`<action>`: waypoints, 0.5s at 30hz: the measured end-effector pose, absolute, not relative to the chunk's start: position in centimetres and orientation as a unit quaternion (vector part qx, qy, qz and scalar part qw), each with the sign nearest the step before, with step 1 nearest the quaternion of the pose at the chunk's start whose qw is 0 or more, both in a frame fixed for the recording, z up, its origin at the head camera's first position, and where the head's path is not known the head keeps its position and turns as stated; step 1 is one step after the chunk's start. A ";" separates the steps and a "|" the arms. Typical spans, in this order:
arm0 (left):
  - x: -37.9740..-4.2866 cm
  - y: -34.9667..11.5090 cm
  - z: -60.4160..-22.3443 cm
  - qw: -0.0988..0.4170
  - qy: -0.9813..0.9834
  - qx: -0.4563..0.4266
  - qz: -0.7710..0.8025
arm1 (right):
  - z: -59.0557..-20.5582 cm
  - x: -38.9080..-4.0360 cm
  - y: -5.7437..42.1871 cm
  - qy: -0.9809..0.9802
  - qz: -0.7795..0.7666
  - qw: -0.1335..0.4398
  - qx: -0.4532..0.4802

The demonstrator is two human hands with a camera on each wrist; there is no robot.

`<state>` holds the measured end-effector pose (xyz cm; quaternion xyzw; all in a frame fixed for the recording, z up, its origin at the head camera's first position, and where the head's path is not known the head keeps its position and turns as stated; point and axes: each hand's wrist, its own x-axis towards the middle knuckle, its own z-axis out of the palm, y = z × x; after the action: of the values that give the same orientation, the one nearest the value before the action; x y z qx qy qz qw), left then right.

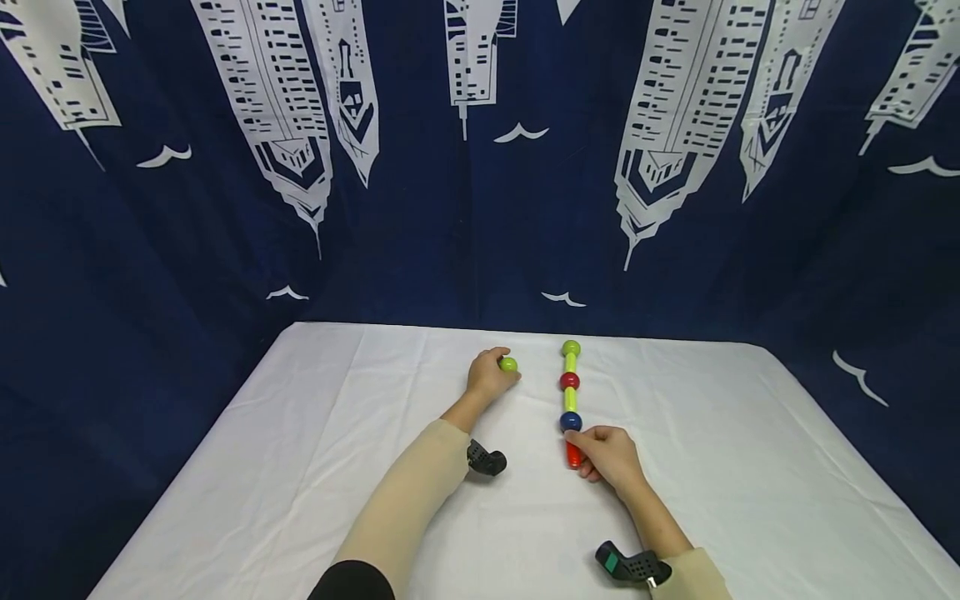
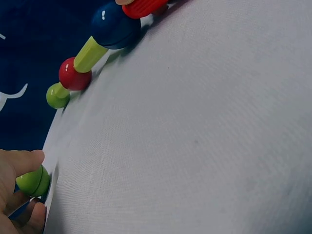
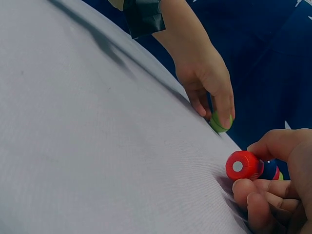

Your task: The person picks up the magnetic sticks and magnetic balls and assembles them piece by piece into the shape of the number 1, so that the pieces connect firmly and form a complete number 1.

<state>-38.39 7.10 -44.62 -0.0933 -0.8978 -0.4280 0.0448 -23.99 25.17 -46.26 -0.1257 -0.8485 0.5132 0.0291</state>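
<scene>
A straight chain of balls and rods lies on the table: a green ball (image 1: 572, 347), a red ball (image 1: 570, 381) and a blue ball (image 1: 571, 421), joined by yellow-green rods (image 1: 570, 400). From the blue ball a red rod (image 1: 573, 455) extends toward the person, with a pale round disc on its end in the right wrist view. My right hand (image 1: 611, 457) pinches this red rod between thumb and fingers. Left of the chain, my left hand (image 1: 491, 375) holds a loose green ball (image 2: 35, 181) near the table's far edge, with its fingers curved about it.
White cloth covers the table (image 1: 300, 467). Behind its far edge hangs a dark blue curtain (image 1: 420, 242) printed with white buildings and birds. Both wrists wear black camera mounts, one on the left wrist (image 1: 486, 459) and one on the right (image 1: 633, 567).
</scene>
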 end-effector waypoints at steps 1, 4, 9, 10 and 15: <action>-38.4 7.1 -44.7 0.044 -0.898 -0.092 -0.428 | -46.3 -24.0 25.2 -0.849 0.513 0.029 -0.125; -38.4 7.2 -44.8 0.043 -0.899 -0.084 -0.428 | -46.3 -24.0 25.1 -0.850 0.512 0.031 -0.125; -38.4 7.1 -45.1 0.048 -0.896 -0.076 -0.434 | -46.3 -24.0 25.1 -0.851 0.509 0.033 -0.124; -38.4 7.1 -45.1 0.051 -0.896 -0.077 -0.435 | -46.3 -24.0 25.1 -0.851 0.509 0.033 -0.124; -38.5 7.0 -45.3 0.065 -0.892 -0.086 -0.438 | -46.4 -24.0 25.1 -0.851 0.509 0.035 -0.123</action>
<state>-38.48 7.00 -45.27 -0.0857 -0.8925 -0.4381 0.0645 -23.96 25.12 -46.41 -0.1233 -0.8512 0.5090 0.0354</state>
